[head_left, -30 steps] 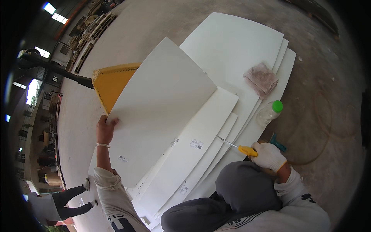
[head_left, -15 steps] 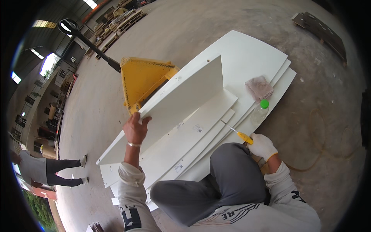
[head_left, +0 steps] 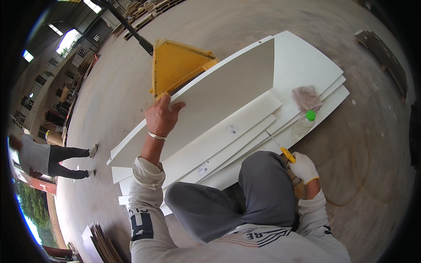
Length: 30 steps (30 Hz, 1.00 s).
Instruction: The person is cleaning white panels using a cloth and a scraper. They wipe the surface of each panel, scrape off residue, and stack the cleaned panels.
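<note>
The white panel (head_left: 228, 90) has tipped, exposing its long edge; left hand (head_left: 162, 117) pinches that edge, gloved right hand (head_left: 303, 167) clasps a yellow-handled screwdriver (head_left: 287, 154).

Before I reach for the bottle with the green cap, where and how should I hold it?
Probably around the bottle's clear body, below the green cap, coming from the person's near right side: the body is wider than the cap, and the folded cloth lies just beyond it. The gloved right hand is nearest but holds a yellow-handled tool.
</note>
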{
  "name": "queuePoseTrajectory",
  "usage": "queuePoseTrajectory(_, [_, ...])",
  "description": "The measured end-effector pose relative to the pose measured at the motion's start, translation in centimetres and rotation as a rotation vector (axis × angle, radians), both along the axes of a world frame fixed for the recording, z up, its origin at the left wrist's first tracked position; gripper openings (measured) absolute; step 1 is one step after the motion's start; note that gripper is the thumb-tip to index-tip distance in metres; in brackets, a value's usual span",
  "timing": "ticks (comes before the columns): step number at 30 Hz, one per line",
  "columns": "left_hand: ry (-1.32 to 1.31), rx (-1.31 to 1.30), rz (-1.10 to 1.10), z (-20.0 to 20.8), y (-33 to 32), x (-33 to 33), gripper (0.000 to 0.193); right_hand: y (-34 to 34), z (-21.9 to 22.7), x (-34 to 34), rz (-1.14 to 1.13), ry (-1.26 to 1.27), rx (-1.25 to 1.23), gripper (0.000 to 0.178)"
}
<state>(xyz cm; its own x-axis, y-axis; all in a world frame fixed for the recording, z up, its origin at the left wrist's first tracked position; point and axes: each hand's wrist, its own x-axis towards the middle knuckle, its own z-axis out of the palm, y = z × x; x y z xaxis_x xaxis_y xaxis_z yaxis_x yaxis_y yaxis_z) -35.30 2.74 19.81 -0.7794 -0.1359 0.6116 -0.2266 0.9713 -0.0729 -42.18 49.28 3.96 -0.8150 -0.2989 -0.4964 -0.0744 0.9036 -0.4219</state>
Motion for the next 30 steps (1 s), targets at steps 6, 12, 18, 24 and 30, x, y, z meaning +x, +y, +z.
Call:
queuePoseTrajectory(6, [-0.043, -0.003, -0.048, -1.1, 1.3, -0.2, 0.042, -0.7, 0.2, -0.8, 0.053, -0.003, 0.000, 0.037])
queuePoseTrajectory(12, [-0.079, 0.057, -0.029, -0.9, 1.8, -1.3, 0.042, -1.2, -0.6, -1.1, 0.092, 0.008, 0.031, 0.037])
queuePoseTrajectory(18, [-0.222, 0.188, 0.119, -0.7, -1.0, -4.6, 0.041, -1.1, -1.8, -1.2, 0.096, 0.023, 0.020, 0.037])
queuePoseTrajectory(24, [-0.467, 0.373, 0.329, -3.7, -9.8, -12.2, 0.062, -0.9, -1.8, -1.7, 0.076, 0.000, 0.018, 0.035])
queuePoseTrajectory(30, [-0.476, 0.445, 0.393, -14.2, -17.6, -15.2, 0.067, -0.9, -3.0, -1.7, 0.077, -0.062, 0.044, 0.037])
